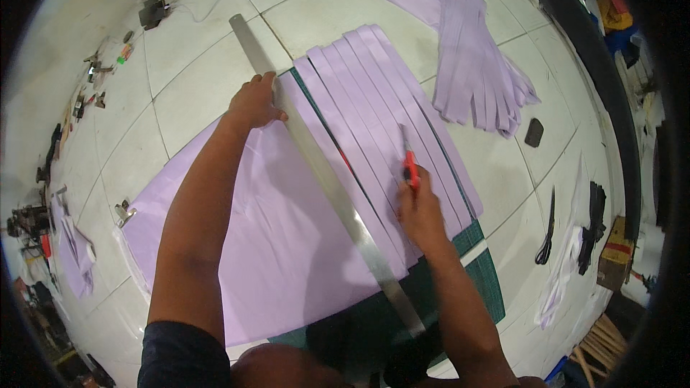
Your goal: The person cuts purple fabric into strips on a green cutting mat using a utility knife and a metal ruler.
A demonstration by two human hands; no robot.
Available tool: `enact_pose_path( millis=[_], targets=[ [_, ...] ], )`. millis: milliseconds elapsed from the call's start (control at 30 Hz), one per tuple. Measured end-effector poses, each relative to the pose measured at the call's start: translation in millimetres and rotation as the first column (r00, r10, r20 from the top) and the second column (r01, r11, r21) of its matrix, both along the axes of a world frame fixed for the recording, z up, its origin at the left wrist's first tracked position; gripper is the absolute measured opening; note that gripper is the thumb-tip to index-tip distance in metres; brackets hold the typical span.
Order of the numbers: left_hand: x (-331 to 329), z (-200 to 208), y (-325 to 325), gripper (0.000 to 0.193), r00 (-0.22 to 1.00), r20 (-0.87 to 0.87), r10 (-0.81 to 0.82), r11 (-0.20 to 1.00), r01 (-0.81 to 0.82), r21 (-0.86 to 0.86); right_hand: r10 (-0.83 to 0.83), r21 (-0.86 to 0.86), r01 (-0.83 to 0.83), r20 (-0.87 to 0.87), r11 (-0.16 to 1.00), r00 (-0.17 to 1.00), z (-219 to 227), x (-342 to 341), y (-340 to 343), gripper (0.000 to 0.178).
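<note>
Lilac fabric [266, 244] lies spread over a dark green cutting mat [471, 280]. To its right the fabric is cut into several long parallel strips [359, 93], with the mat showing through narrow gaps. A long metal ruler [327, 183] crosses the fabric at a slant, its far end reaching past it onto the floor. My left hand [255, 100] presses on the ruler near its far part, fingers and thumb bent against it. My right hand [420, 208], slightly blurred, grips a red-handled utility knife [410, 165] over the strips, its blade pointing away from me.
A bundle of lilac strips [471, 57] lies on the tiled floor at the far right. Nearby is a dark flat block [533, 132]. Black scissors [548, 233] lie further right. A metal clip [125, 212] sits at the fabric's left corner, and a lilac scrap [73, 255] lies beyond.
</note>
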State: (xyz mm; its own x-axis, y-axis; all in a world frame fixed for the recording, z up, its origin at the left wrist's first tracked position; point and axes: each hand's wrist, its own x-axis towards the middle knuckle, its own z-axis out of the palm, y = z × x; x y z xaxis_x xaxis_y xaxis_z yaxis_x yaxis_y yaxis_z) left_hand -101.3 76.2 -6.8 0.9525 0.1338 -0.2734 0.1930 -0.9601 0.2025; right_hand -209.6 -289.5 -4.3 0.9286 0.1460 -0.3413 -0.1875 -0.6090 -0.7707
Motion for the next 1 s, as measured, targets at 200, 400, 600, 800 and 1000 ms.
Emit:
enact_pose_path(
  millis=[200,400,600,800,1000],
  targets=[
    [20.9,3.0,-4.4,0.106,0.986,-0.143,-0.088,0.992,0.100,0.080,0.393,-0.248,-0.382,-0.006,0.890,0.920,13.4,58.5,105.6,0.030],
    [31.3,-6.5,10.1,0.124,0.979,-0.144,-0.142,0.989,0.135,-0.053,0.486,-0.276,-0.435,0.152,0.857,0.861,-8.5,90.9,176.7,0.023],
    [29.4,1.3,11.0,0.134,0.985,-0.128,-0.115,0.992,0.108,-0.060,0.458,-0.301,-0.418,0.073,0.857,0.886,-7.5,111.9,205.6,0.019],
    [31.2,8.1,7.7,0.126,0.986,-0.133,-0.104,0.994,0.101,-0.029,0.474,-0.327,-0.444,0.013,0.834,0.880,-9.2,119.1,212.1,0.023],
    [30.1,3.1,12.4,0.109,0.964,-0.126,-0.236,0.971,0.239,0.013,0.484,-0.312,-0.451,0.034,0.836,0.874,-2.2,120.3,213.1,0.023]
  ],
)
